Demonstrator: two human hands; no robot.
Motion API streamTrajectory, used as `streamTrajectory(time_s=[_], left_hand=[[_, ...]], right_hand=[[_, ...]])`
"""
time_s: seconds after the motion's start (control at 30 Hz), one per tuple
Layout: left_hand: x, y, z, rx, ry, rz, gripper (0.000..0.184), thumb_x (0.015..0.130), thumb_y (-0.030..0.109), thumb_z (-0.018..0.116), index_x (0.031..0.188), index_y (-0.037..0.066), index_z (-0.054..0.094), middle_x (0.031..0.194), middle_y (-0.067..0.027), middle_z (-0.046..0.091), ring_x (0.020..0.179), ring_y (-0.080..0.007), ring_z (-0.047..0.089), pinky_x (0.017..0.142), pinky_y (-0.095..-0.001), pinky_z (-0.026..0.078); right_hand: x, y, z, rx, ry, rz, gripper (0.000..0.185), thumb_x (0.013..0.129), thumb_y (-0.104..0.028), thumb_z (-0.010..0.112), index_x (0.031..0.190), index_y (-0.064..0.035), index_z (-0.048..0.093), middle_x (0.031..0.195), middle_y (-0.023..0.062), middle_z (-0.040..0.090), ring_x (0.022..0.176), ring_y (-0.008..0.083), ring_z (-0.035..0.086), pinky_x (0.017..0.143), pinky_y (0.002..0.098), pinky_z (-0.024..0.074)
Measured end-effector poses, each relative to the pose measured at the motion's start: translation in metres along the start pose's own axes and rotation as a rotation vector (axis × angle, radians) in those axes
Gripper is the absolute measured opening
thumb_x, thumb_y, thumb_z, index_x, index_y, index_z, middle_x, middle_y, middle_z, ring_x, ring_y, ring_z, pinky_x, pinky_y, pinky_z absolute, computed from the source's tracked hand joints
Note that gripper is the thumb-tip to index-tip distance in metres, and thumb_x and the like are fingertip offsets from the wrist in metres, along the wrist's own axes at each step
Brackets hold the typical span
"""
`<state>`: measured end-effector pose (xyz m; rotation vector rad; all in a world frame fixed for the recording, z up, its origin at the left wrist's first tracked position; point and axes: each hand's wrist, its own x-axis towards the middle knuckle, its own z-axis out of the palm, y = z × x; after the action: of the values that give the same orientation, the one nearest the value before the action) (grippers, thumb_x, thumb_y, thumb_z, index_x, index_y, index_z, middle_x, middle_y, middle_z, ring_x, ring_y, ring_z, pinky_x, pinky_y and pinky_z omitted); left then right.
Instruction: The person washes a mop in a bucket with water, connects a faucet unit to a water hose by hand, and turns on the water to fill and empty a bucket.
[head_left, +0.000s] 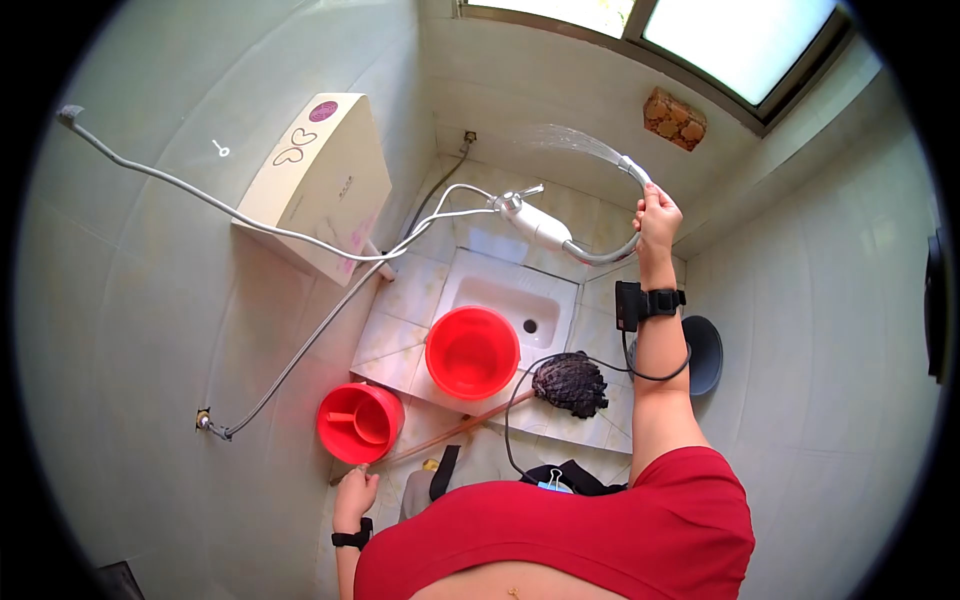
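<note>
Your left grip (355, 497) is wrapped around the mop handle (455, 429), just beside a red bucket (335, 398) holding a dipper (373, 424). The dark mop head (571, 386) lies near a second red bucket (472, 352) at the squat pan (505, 291). Farther out, your right grip (657, 216) is curled around the hose (600, 258), spraying water leftward.

One bucket (472, 352) is bright red; a second bucket (328, 418) and the dipper (370, 424) share that red. The mop head (570, 385) is blackish brown, the mop handle (450, 431) reddish brown. White covers the faucet body (542, 228), silver-grey the spout hose (604, 257). The cream box (345, 205) bears a purple oval and heart-shaped outlines. Rounded orange patches pattern a brown block (675, 118). Yellowish mottling marks the off-white floor tiles (408, 285); the shirt (570, 530) is plain deep red.
</note>
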<state>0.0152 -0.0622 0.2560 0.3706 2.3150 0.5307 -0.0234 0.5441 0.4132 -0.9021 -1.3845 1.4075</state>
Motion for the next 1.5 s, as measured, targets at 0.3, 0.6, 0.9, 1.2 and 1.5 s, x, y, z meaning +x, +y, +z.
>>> streamTrajectory(time_s=[0.3,0.6,0.9,1.2,1.5], left_hand=[[-0.012,-0.014,0.015,-0.063,0.035,0.009,0.036,0.078,0.019,0.057,0.107,-0.003,0.055,0.082,-0.0186,0.061,0.078,-0.0326,0.059,0.07,-0.0397,0.046],[-0.017,-0.022,0.024,0.006,-0.037,0.06,0.036,0.078,0.019,0.057,0.106,-0.003,0.055,0.08,-0.0195,0.06,0.079,-0.0339,0.058,0.071,-0.0407,0.045],[-0.013,-0.035,0.021,0.088,-0.104,0.124,0.036,0.079,0.019,0.056,0.107,-0.003,0.055,0.082,-0.0188,0.061,0.079,-0.0329,0.059,0.071,-0.0395,0.046],[-0.009,-0.036,0.021,0.167,-0.185,0.229,0.036,0.077,0.017,0.057,0.106,-0.004,0.055,0.084,-0.0207,0.06,0.081,-0.0346,0.058,0.072,-0.0415,0.046],[0.0,-0.029,0.026,0.258,-0.267,0.362,0.031,0.077,0.016,0.057,0.101,-0.003,0.055,0.085,-0.0231,0.059,0.083,-0.0368,0.057,0.073,-0.0436,0.045]], right_hand=[[-0.012,-0.006,-0.009,0.041,0.025,-0.005,0.019,0.085,-0.015,0.057,0.094,0.0017,0.059,0.055,-0.0005,0.047,0.037,0.0038,0.036,0.032,0.0191,0.0284],[-0.049,0.019,-0.076,-0.045,0.101,0.147,0.017,0.085,-0.015,0.057,0.091,0.0016,0.059,0.057,0.0003,0.047,0.039,0.0044,0.037,0.032,0.019,0.0298],[-0.111,0.046,-0.128,-0.009,0.238,0.25,0.019,0.086,-0.017,0.055,0.094,0.0001,0.058,0.058,0.0,0.046,0.039,0.0049,0.036,0.033,0.0195,0.0293],[-0.17,0.014,-0.182,0.016,0.388,0.26,0.018,0.087,-0.017,0.054,0.095,-0.0009,0.056,0.058,-0.0004,0.044,0.04,0.0045,0.033,0.034,0.0189,0.0281],[-0.232,-0.022,-0.249,0.037,0.543,0.251,0.02,0.087,-0.017,0.053,0.097,0.001,0.053,0.06,0.0017,0.045,0.04,0.004,0.032,0.035,0.0186,0.0258]])
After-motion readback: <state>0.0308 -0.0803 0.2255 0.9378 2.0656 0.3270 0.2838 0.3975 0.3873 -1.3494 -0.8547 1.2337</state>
